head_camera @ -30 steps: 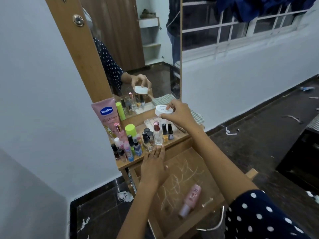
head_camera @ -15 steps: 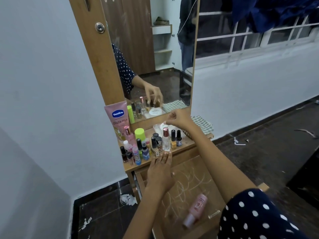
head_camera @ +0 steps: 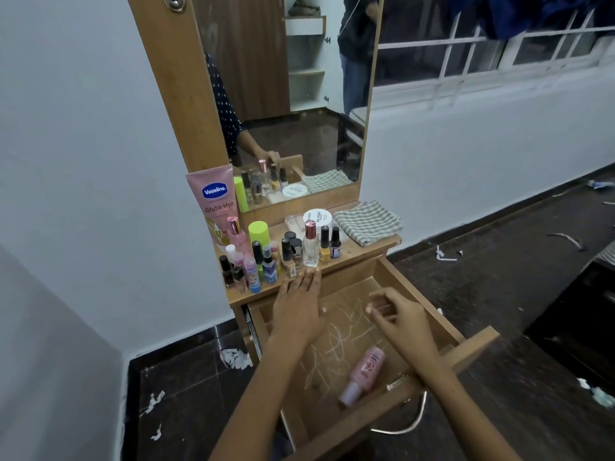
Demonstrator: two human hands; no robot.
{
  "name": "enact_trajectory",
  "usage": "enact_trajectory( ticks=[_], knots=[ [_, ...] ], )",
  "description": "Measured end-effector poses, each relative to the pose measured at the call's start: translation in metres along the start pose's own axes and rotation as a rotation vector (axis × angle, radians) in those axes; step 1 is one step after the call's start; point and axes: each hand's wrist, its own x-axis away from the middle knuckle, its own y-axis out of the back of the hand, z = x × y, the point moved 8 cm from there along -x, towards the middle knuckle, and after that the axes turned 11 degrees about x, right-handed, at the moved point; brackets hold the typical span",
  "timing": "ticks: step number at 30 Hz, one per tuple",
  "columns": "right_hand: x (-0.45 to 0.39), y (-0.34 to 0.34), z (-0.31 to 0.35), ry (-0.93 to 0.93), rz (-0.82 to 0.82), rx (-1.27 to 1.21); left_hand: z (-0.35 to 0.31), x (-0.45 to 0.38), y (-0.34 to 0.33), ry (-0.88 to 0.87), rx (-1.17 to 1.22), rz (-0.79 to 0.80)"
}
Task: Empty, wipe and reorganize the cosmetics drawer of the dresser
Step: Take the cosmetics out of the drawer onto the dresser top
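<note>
Emptying looks nearly done: drawer stands open, near of the crowded shelf, with one pink bottle lying inside. Left hand rests flat, fingers together, at the shelf edge. Right hand hovers empty, fingers loosely curled apart. Next: reach nearer, grasp the bottle.

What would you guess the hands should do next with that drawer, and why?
Probably the right hand, empty and hovering over the open drawer, should drop to the pink bottle lying near the drawer's front and lift it out. Apart from a small item beside it, nothing else shows inside; the other cosmetics stand on the dresser top.
</note>
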Motion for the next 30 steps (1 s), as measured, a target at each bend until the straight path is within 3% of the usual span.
enact_trajectory(
  ticks=[7,13,21,30],
  knots=[
    [0.001,-0.007,-0.011,-0.083,0.051,0.088,-0.003,0.004,0.002,-0.004,-0.034,-0.008],
    [0.002,-0.006,-0.031,-0.186,0.009,0.039,-0.04,0.026,-0.015,-0.14,0.088,-0.153],
    [0.002,-0.009,-0.031,-0.196,0.037,-0.021,-0.04,0.032,-0.068,0.006,0.134,0.111],
    [0.001,-0.011,-0.026,-0.172,0.051,-0.019,-0.049,0.033,-0.089,0.09,0.289,0.262]
  ],
)
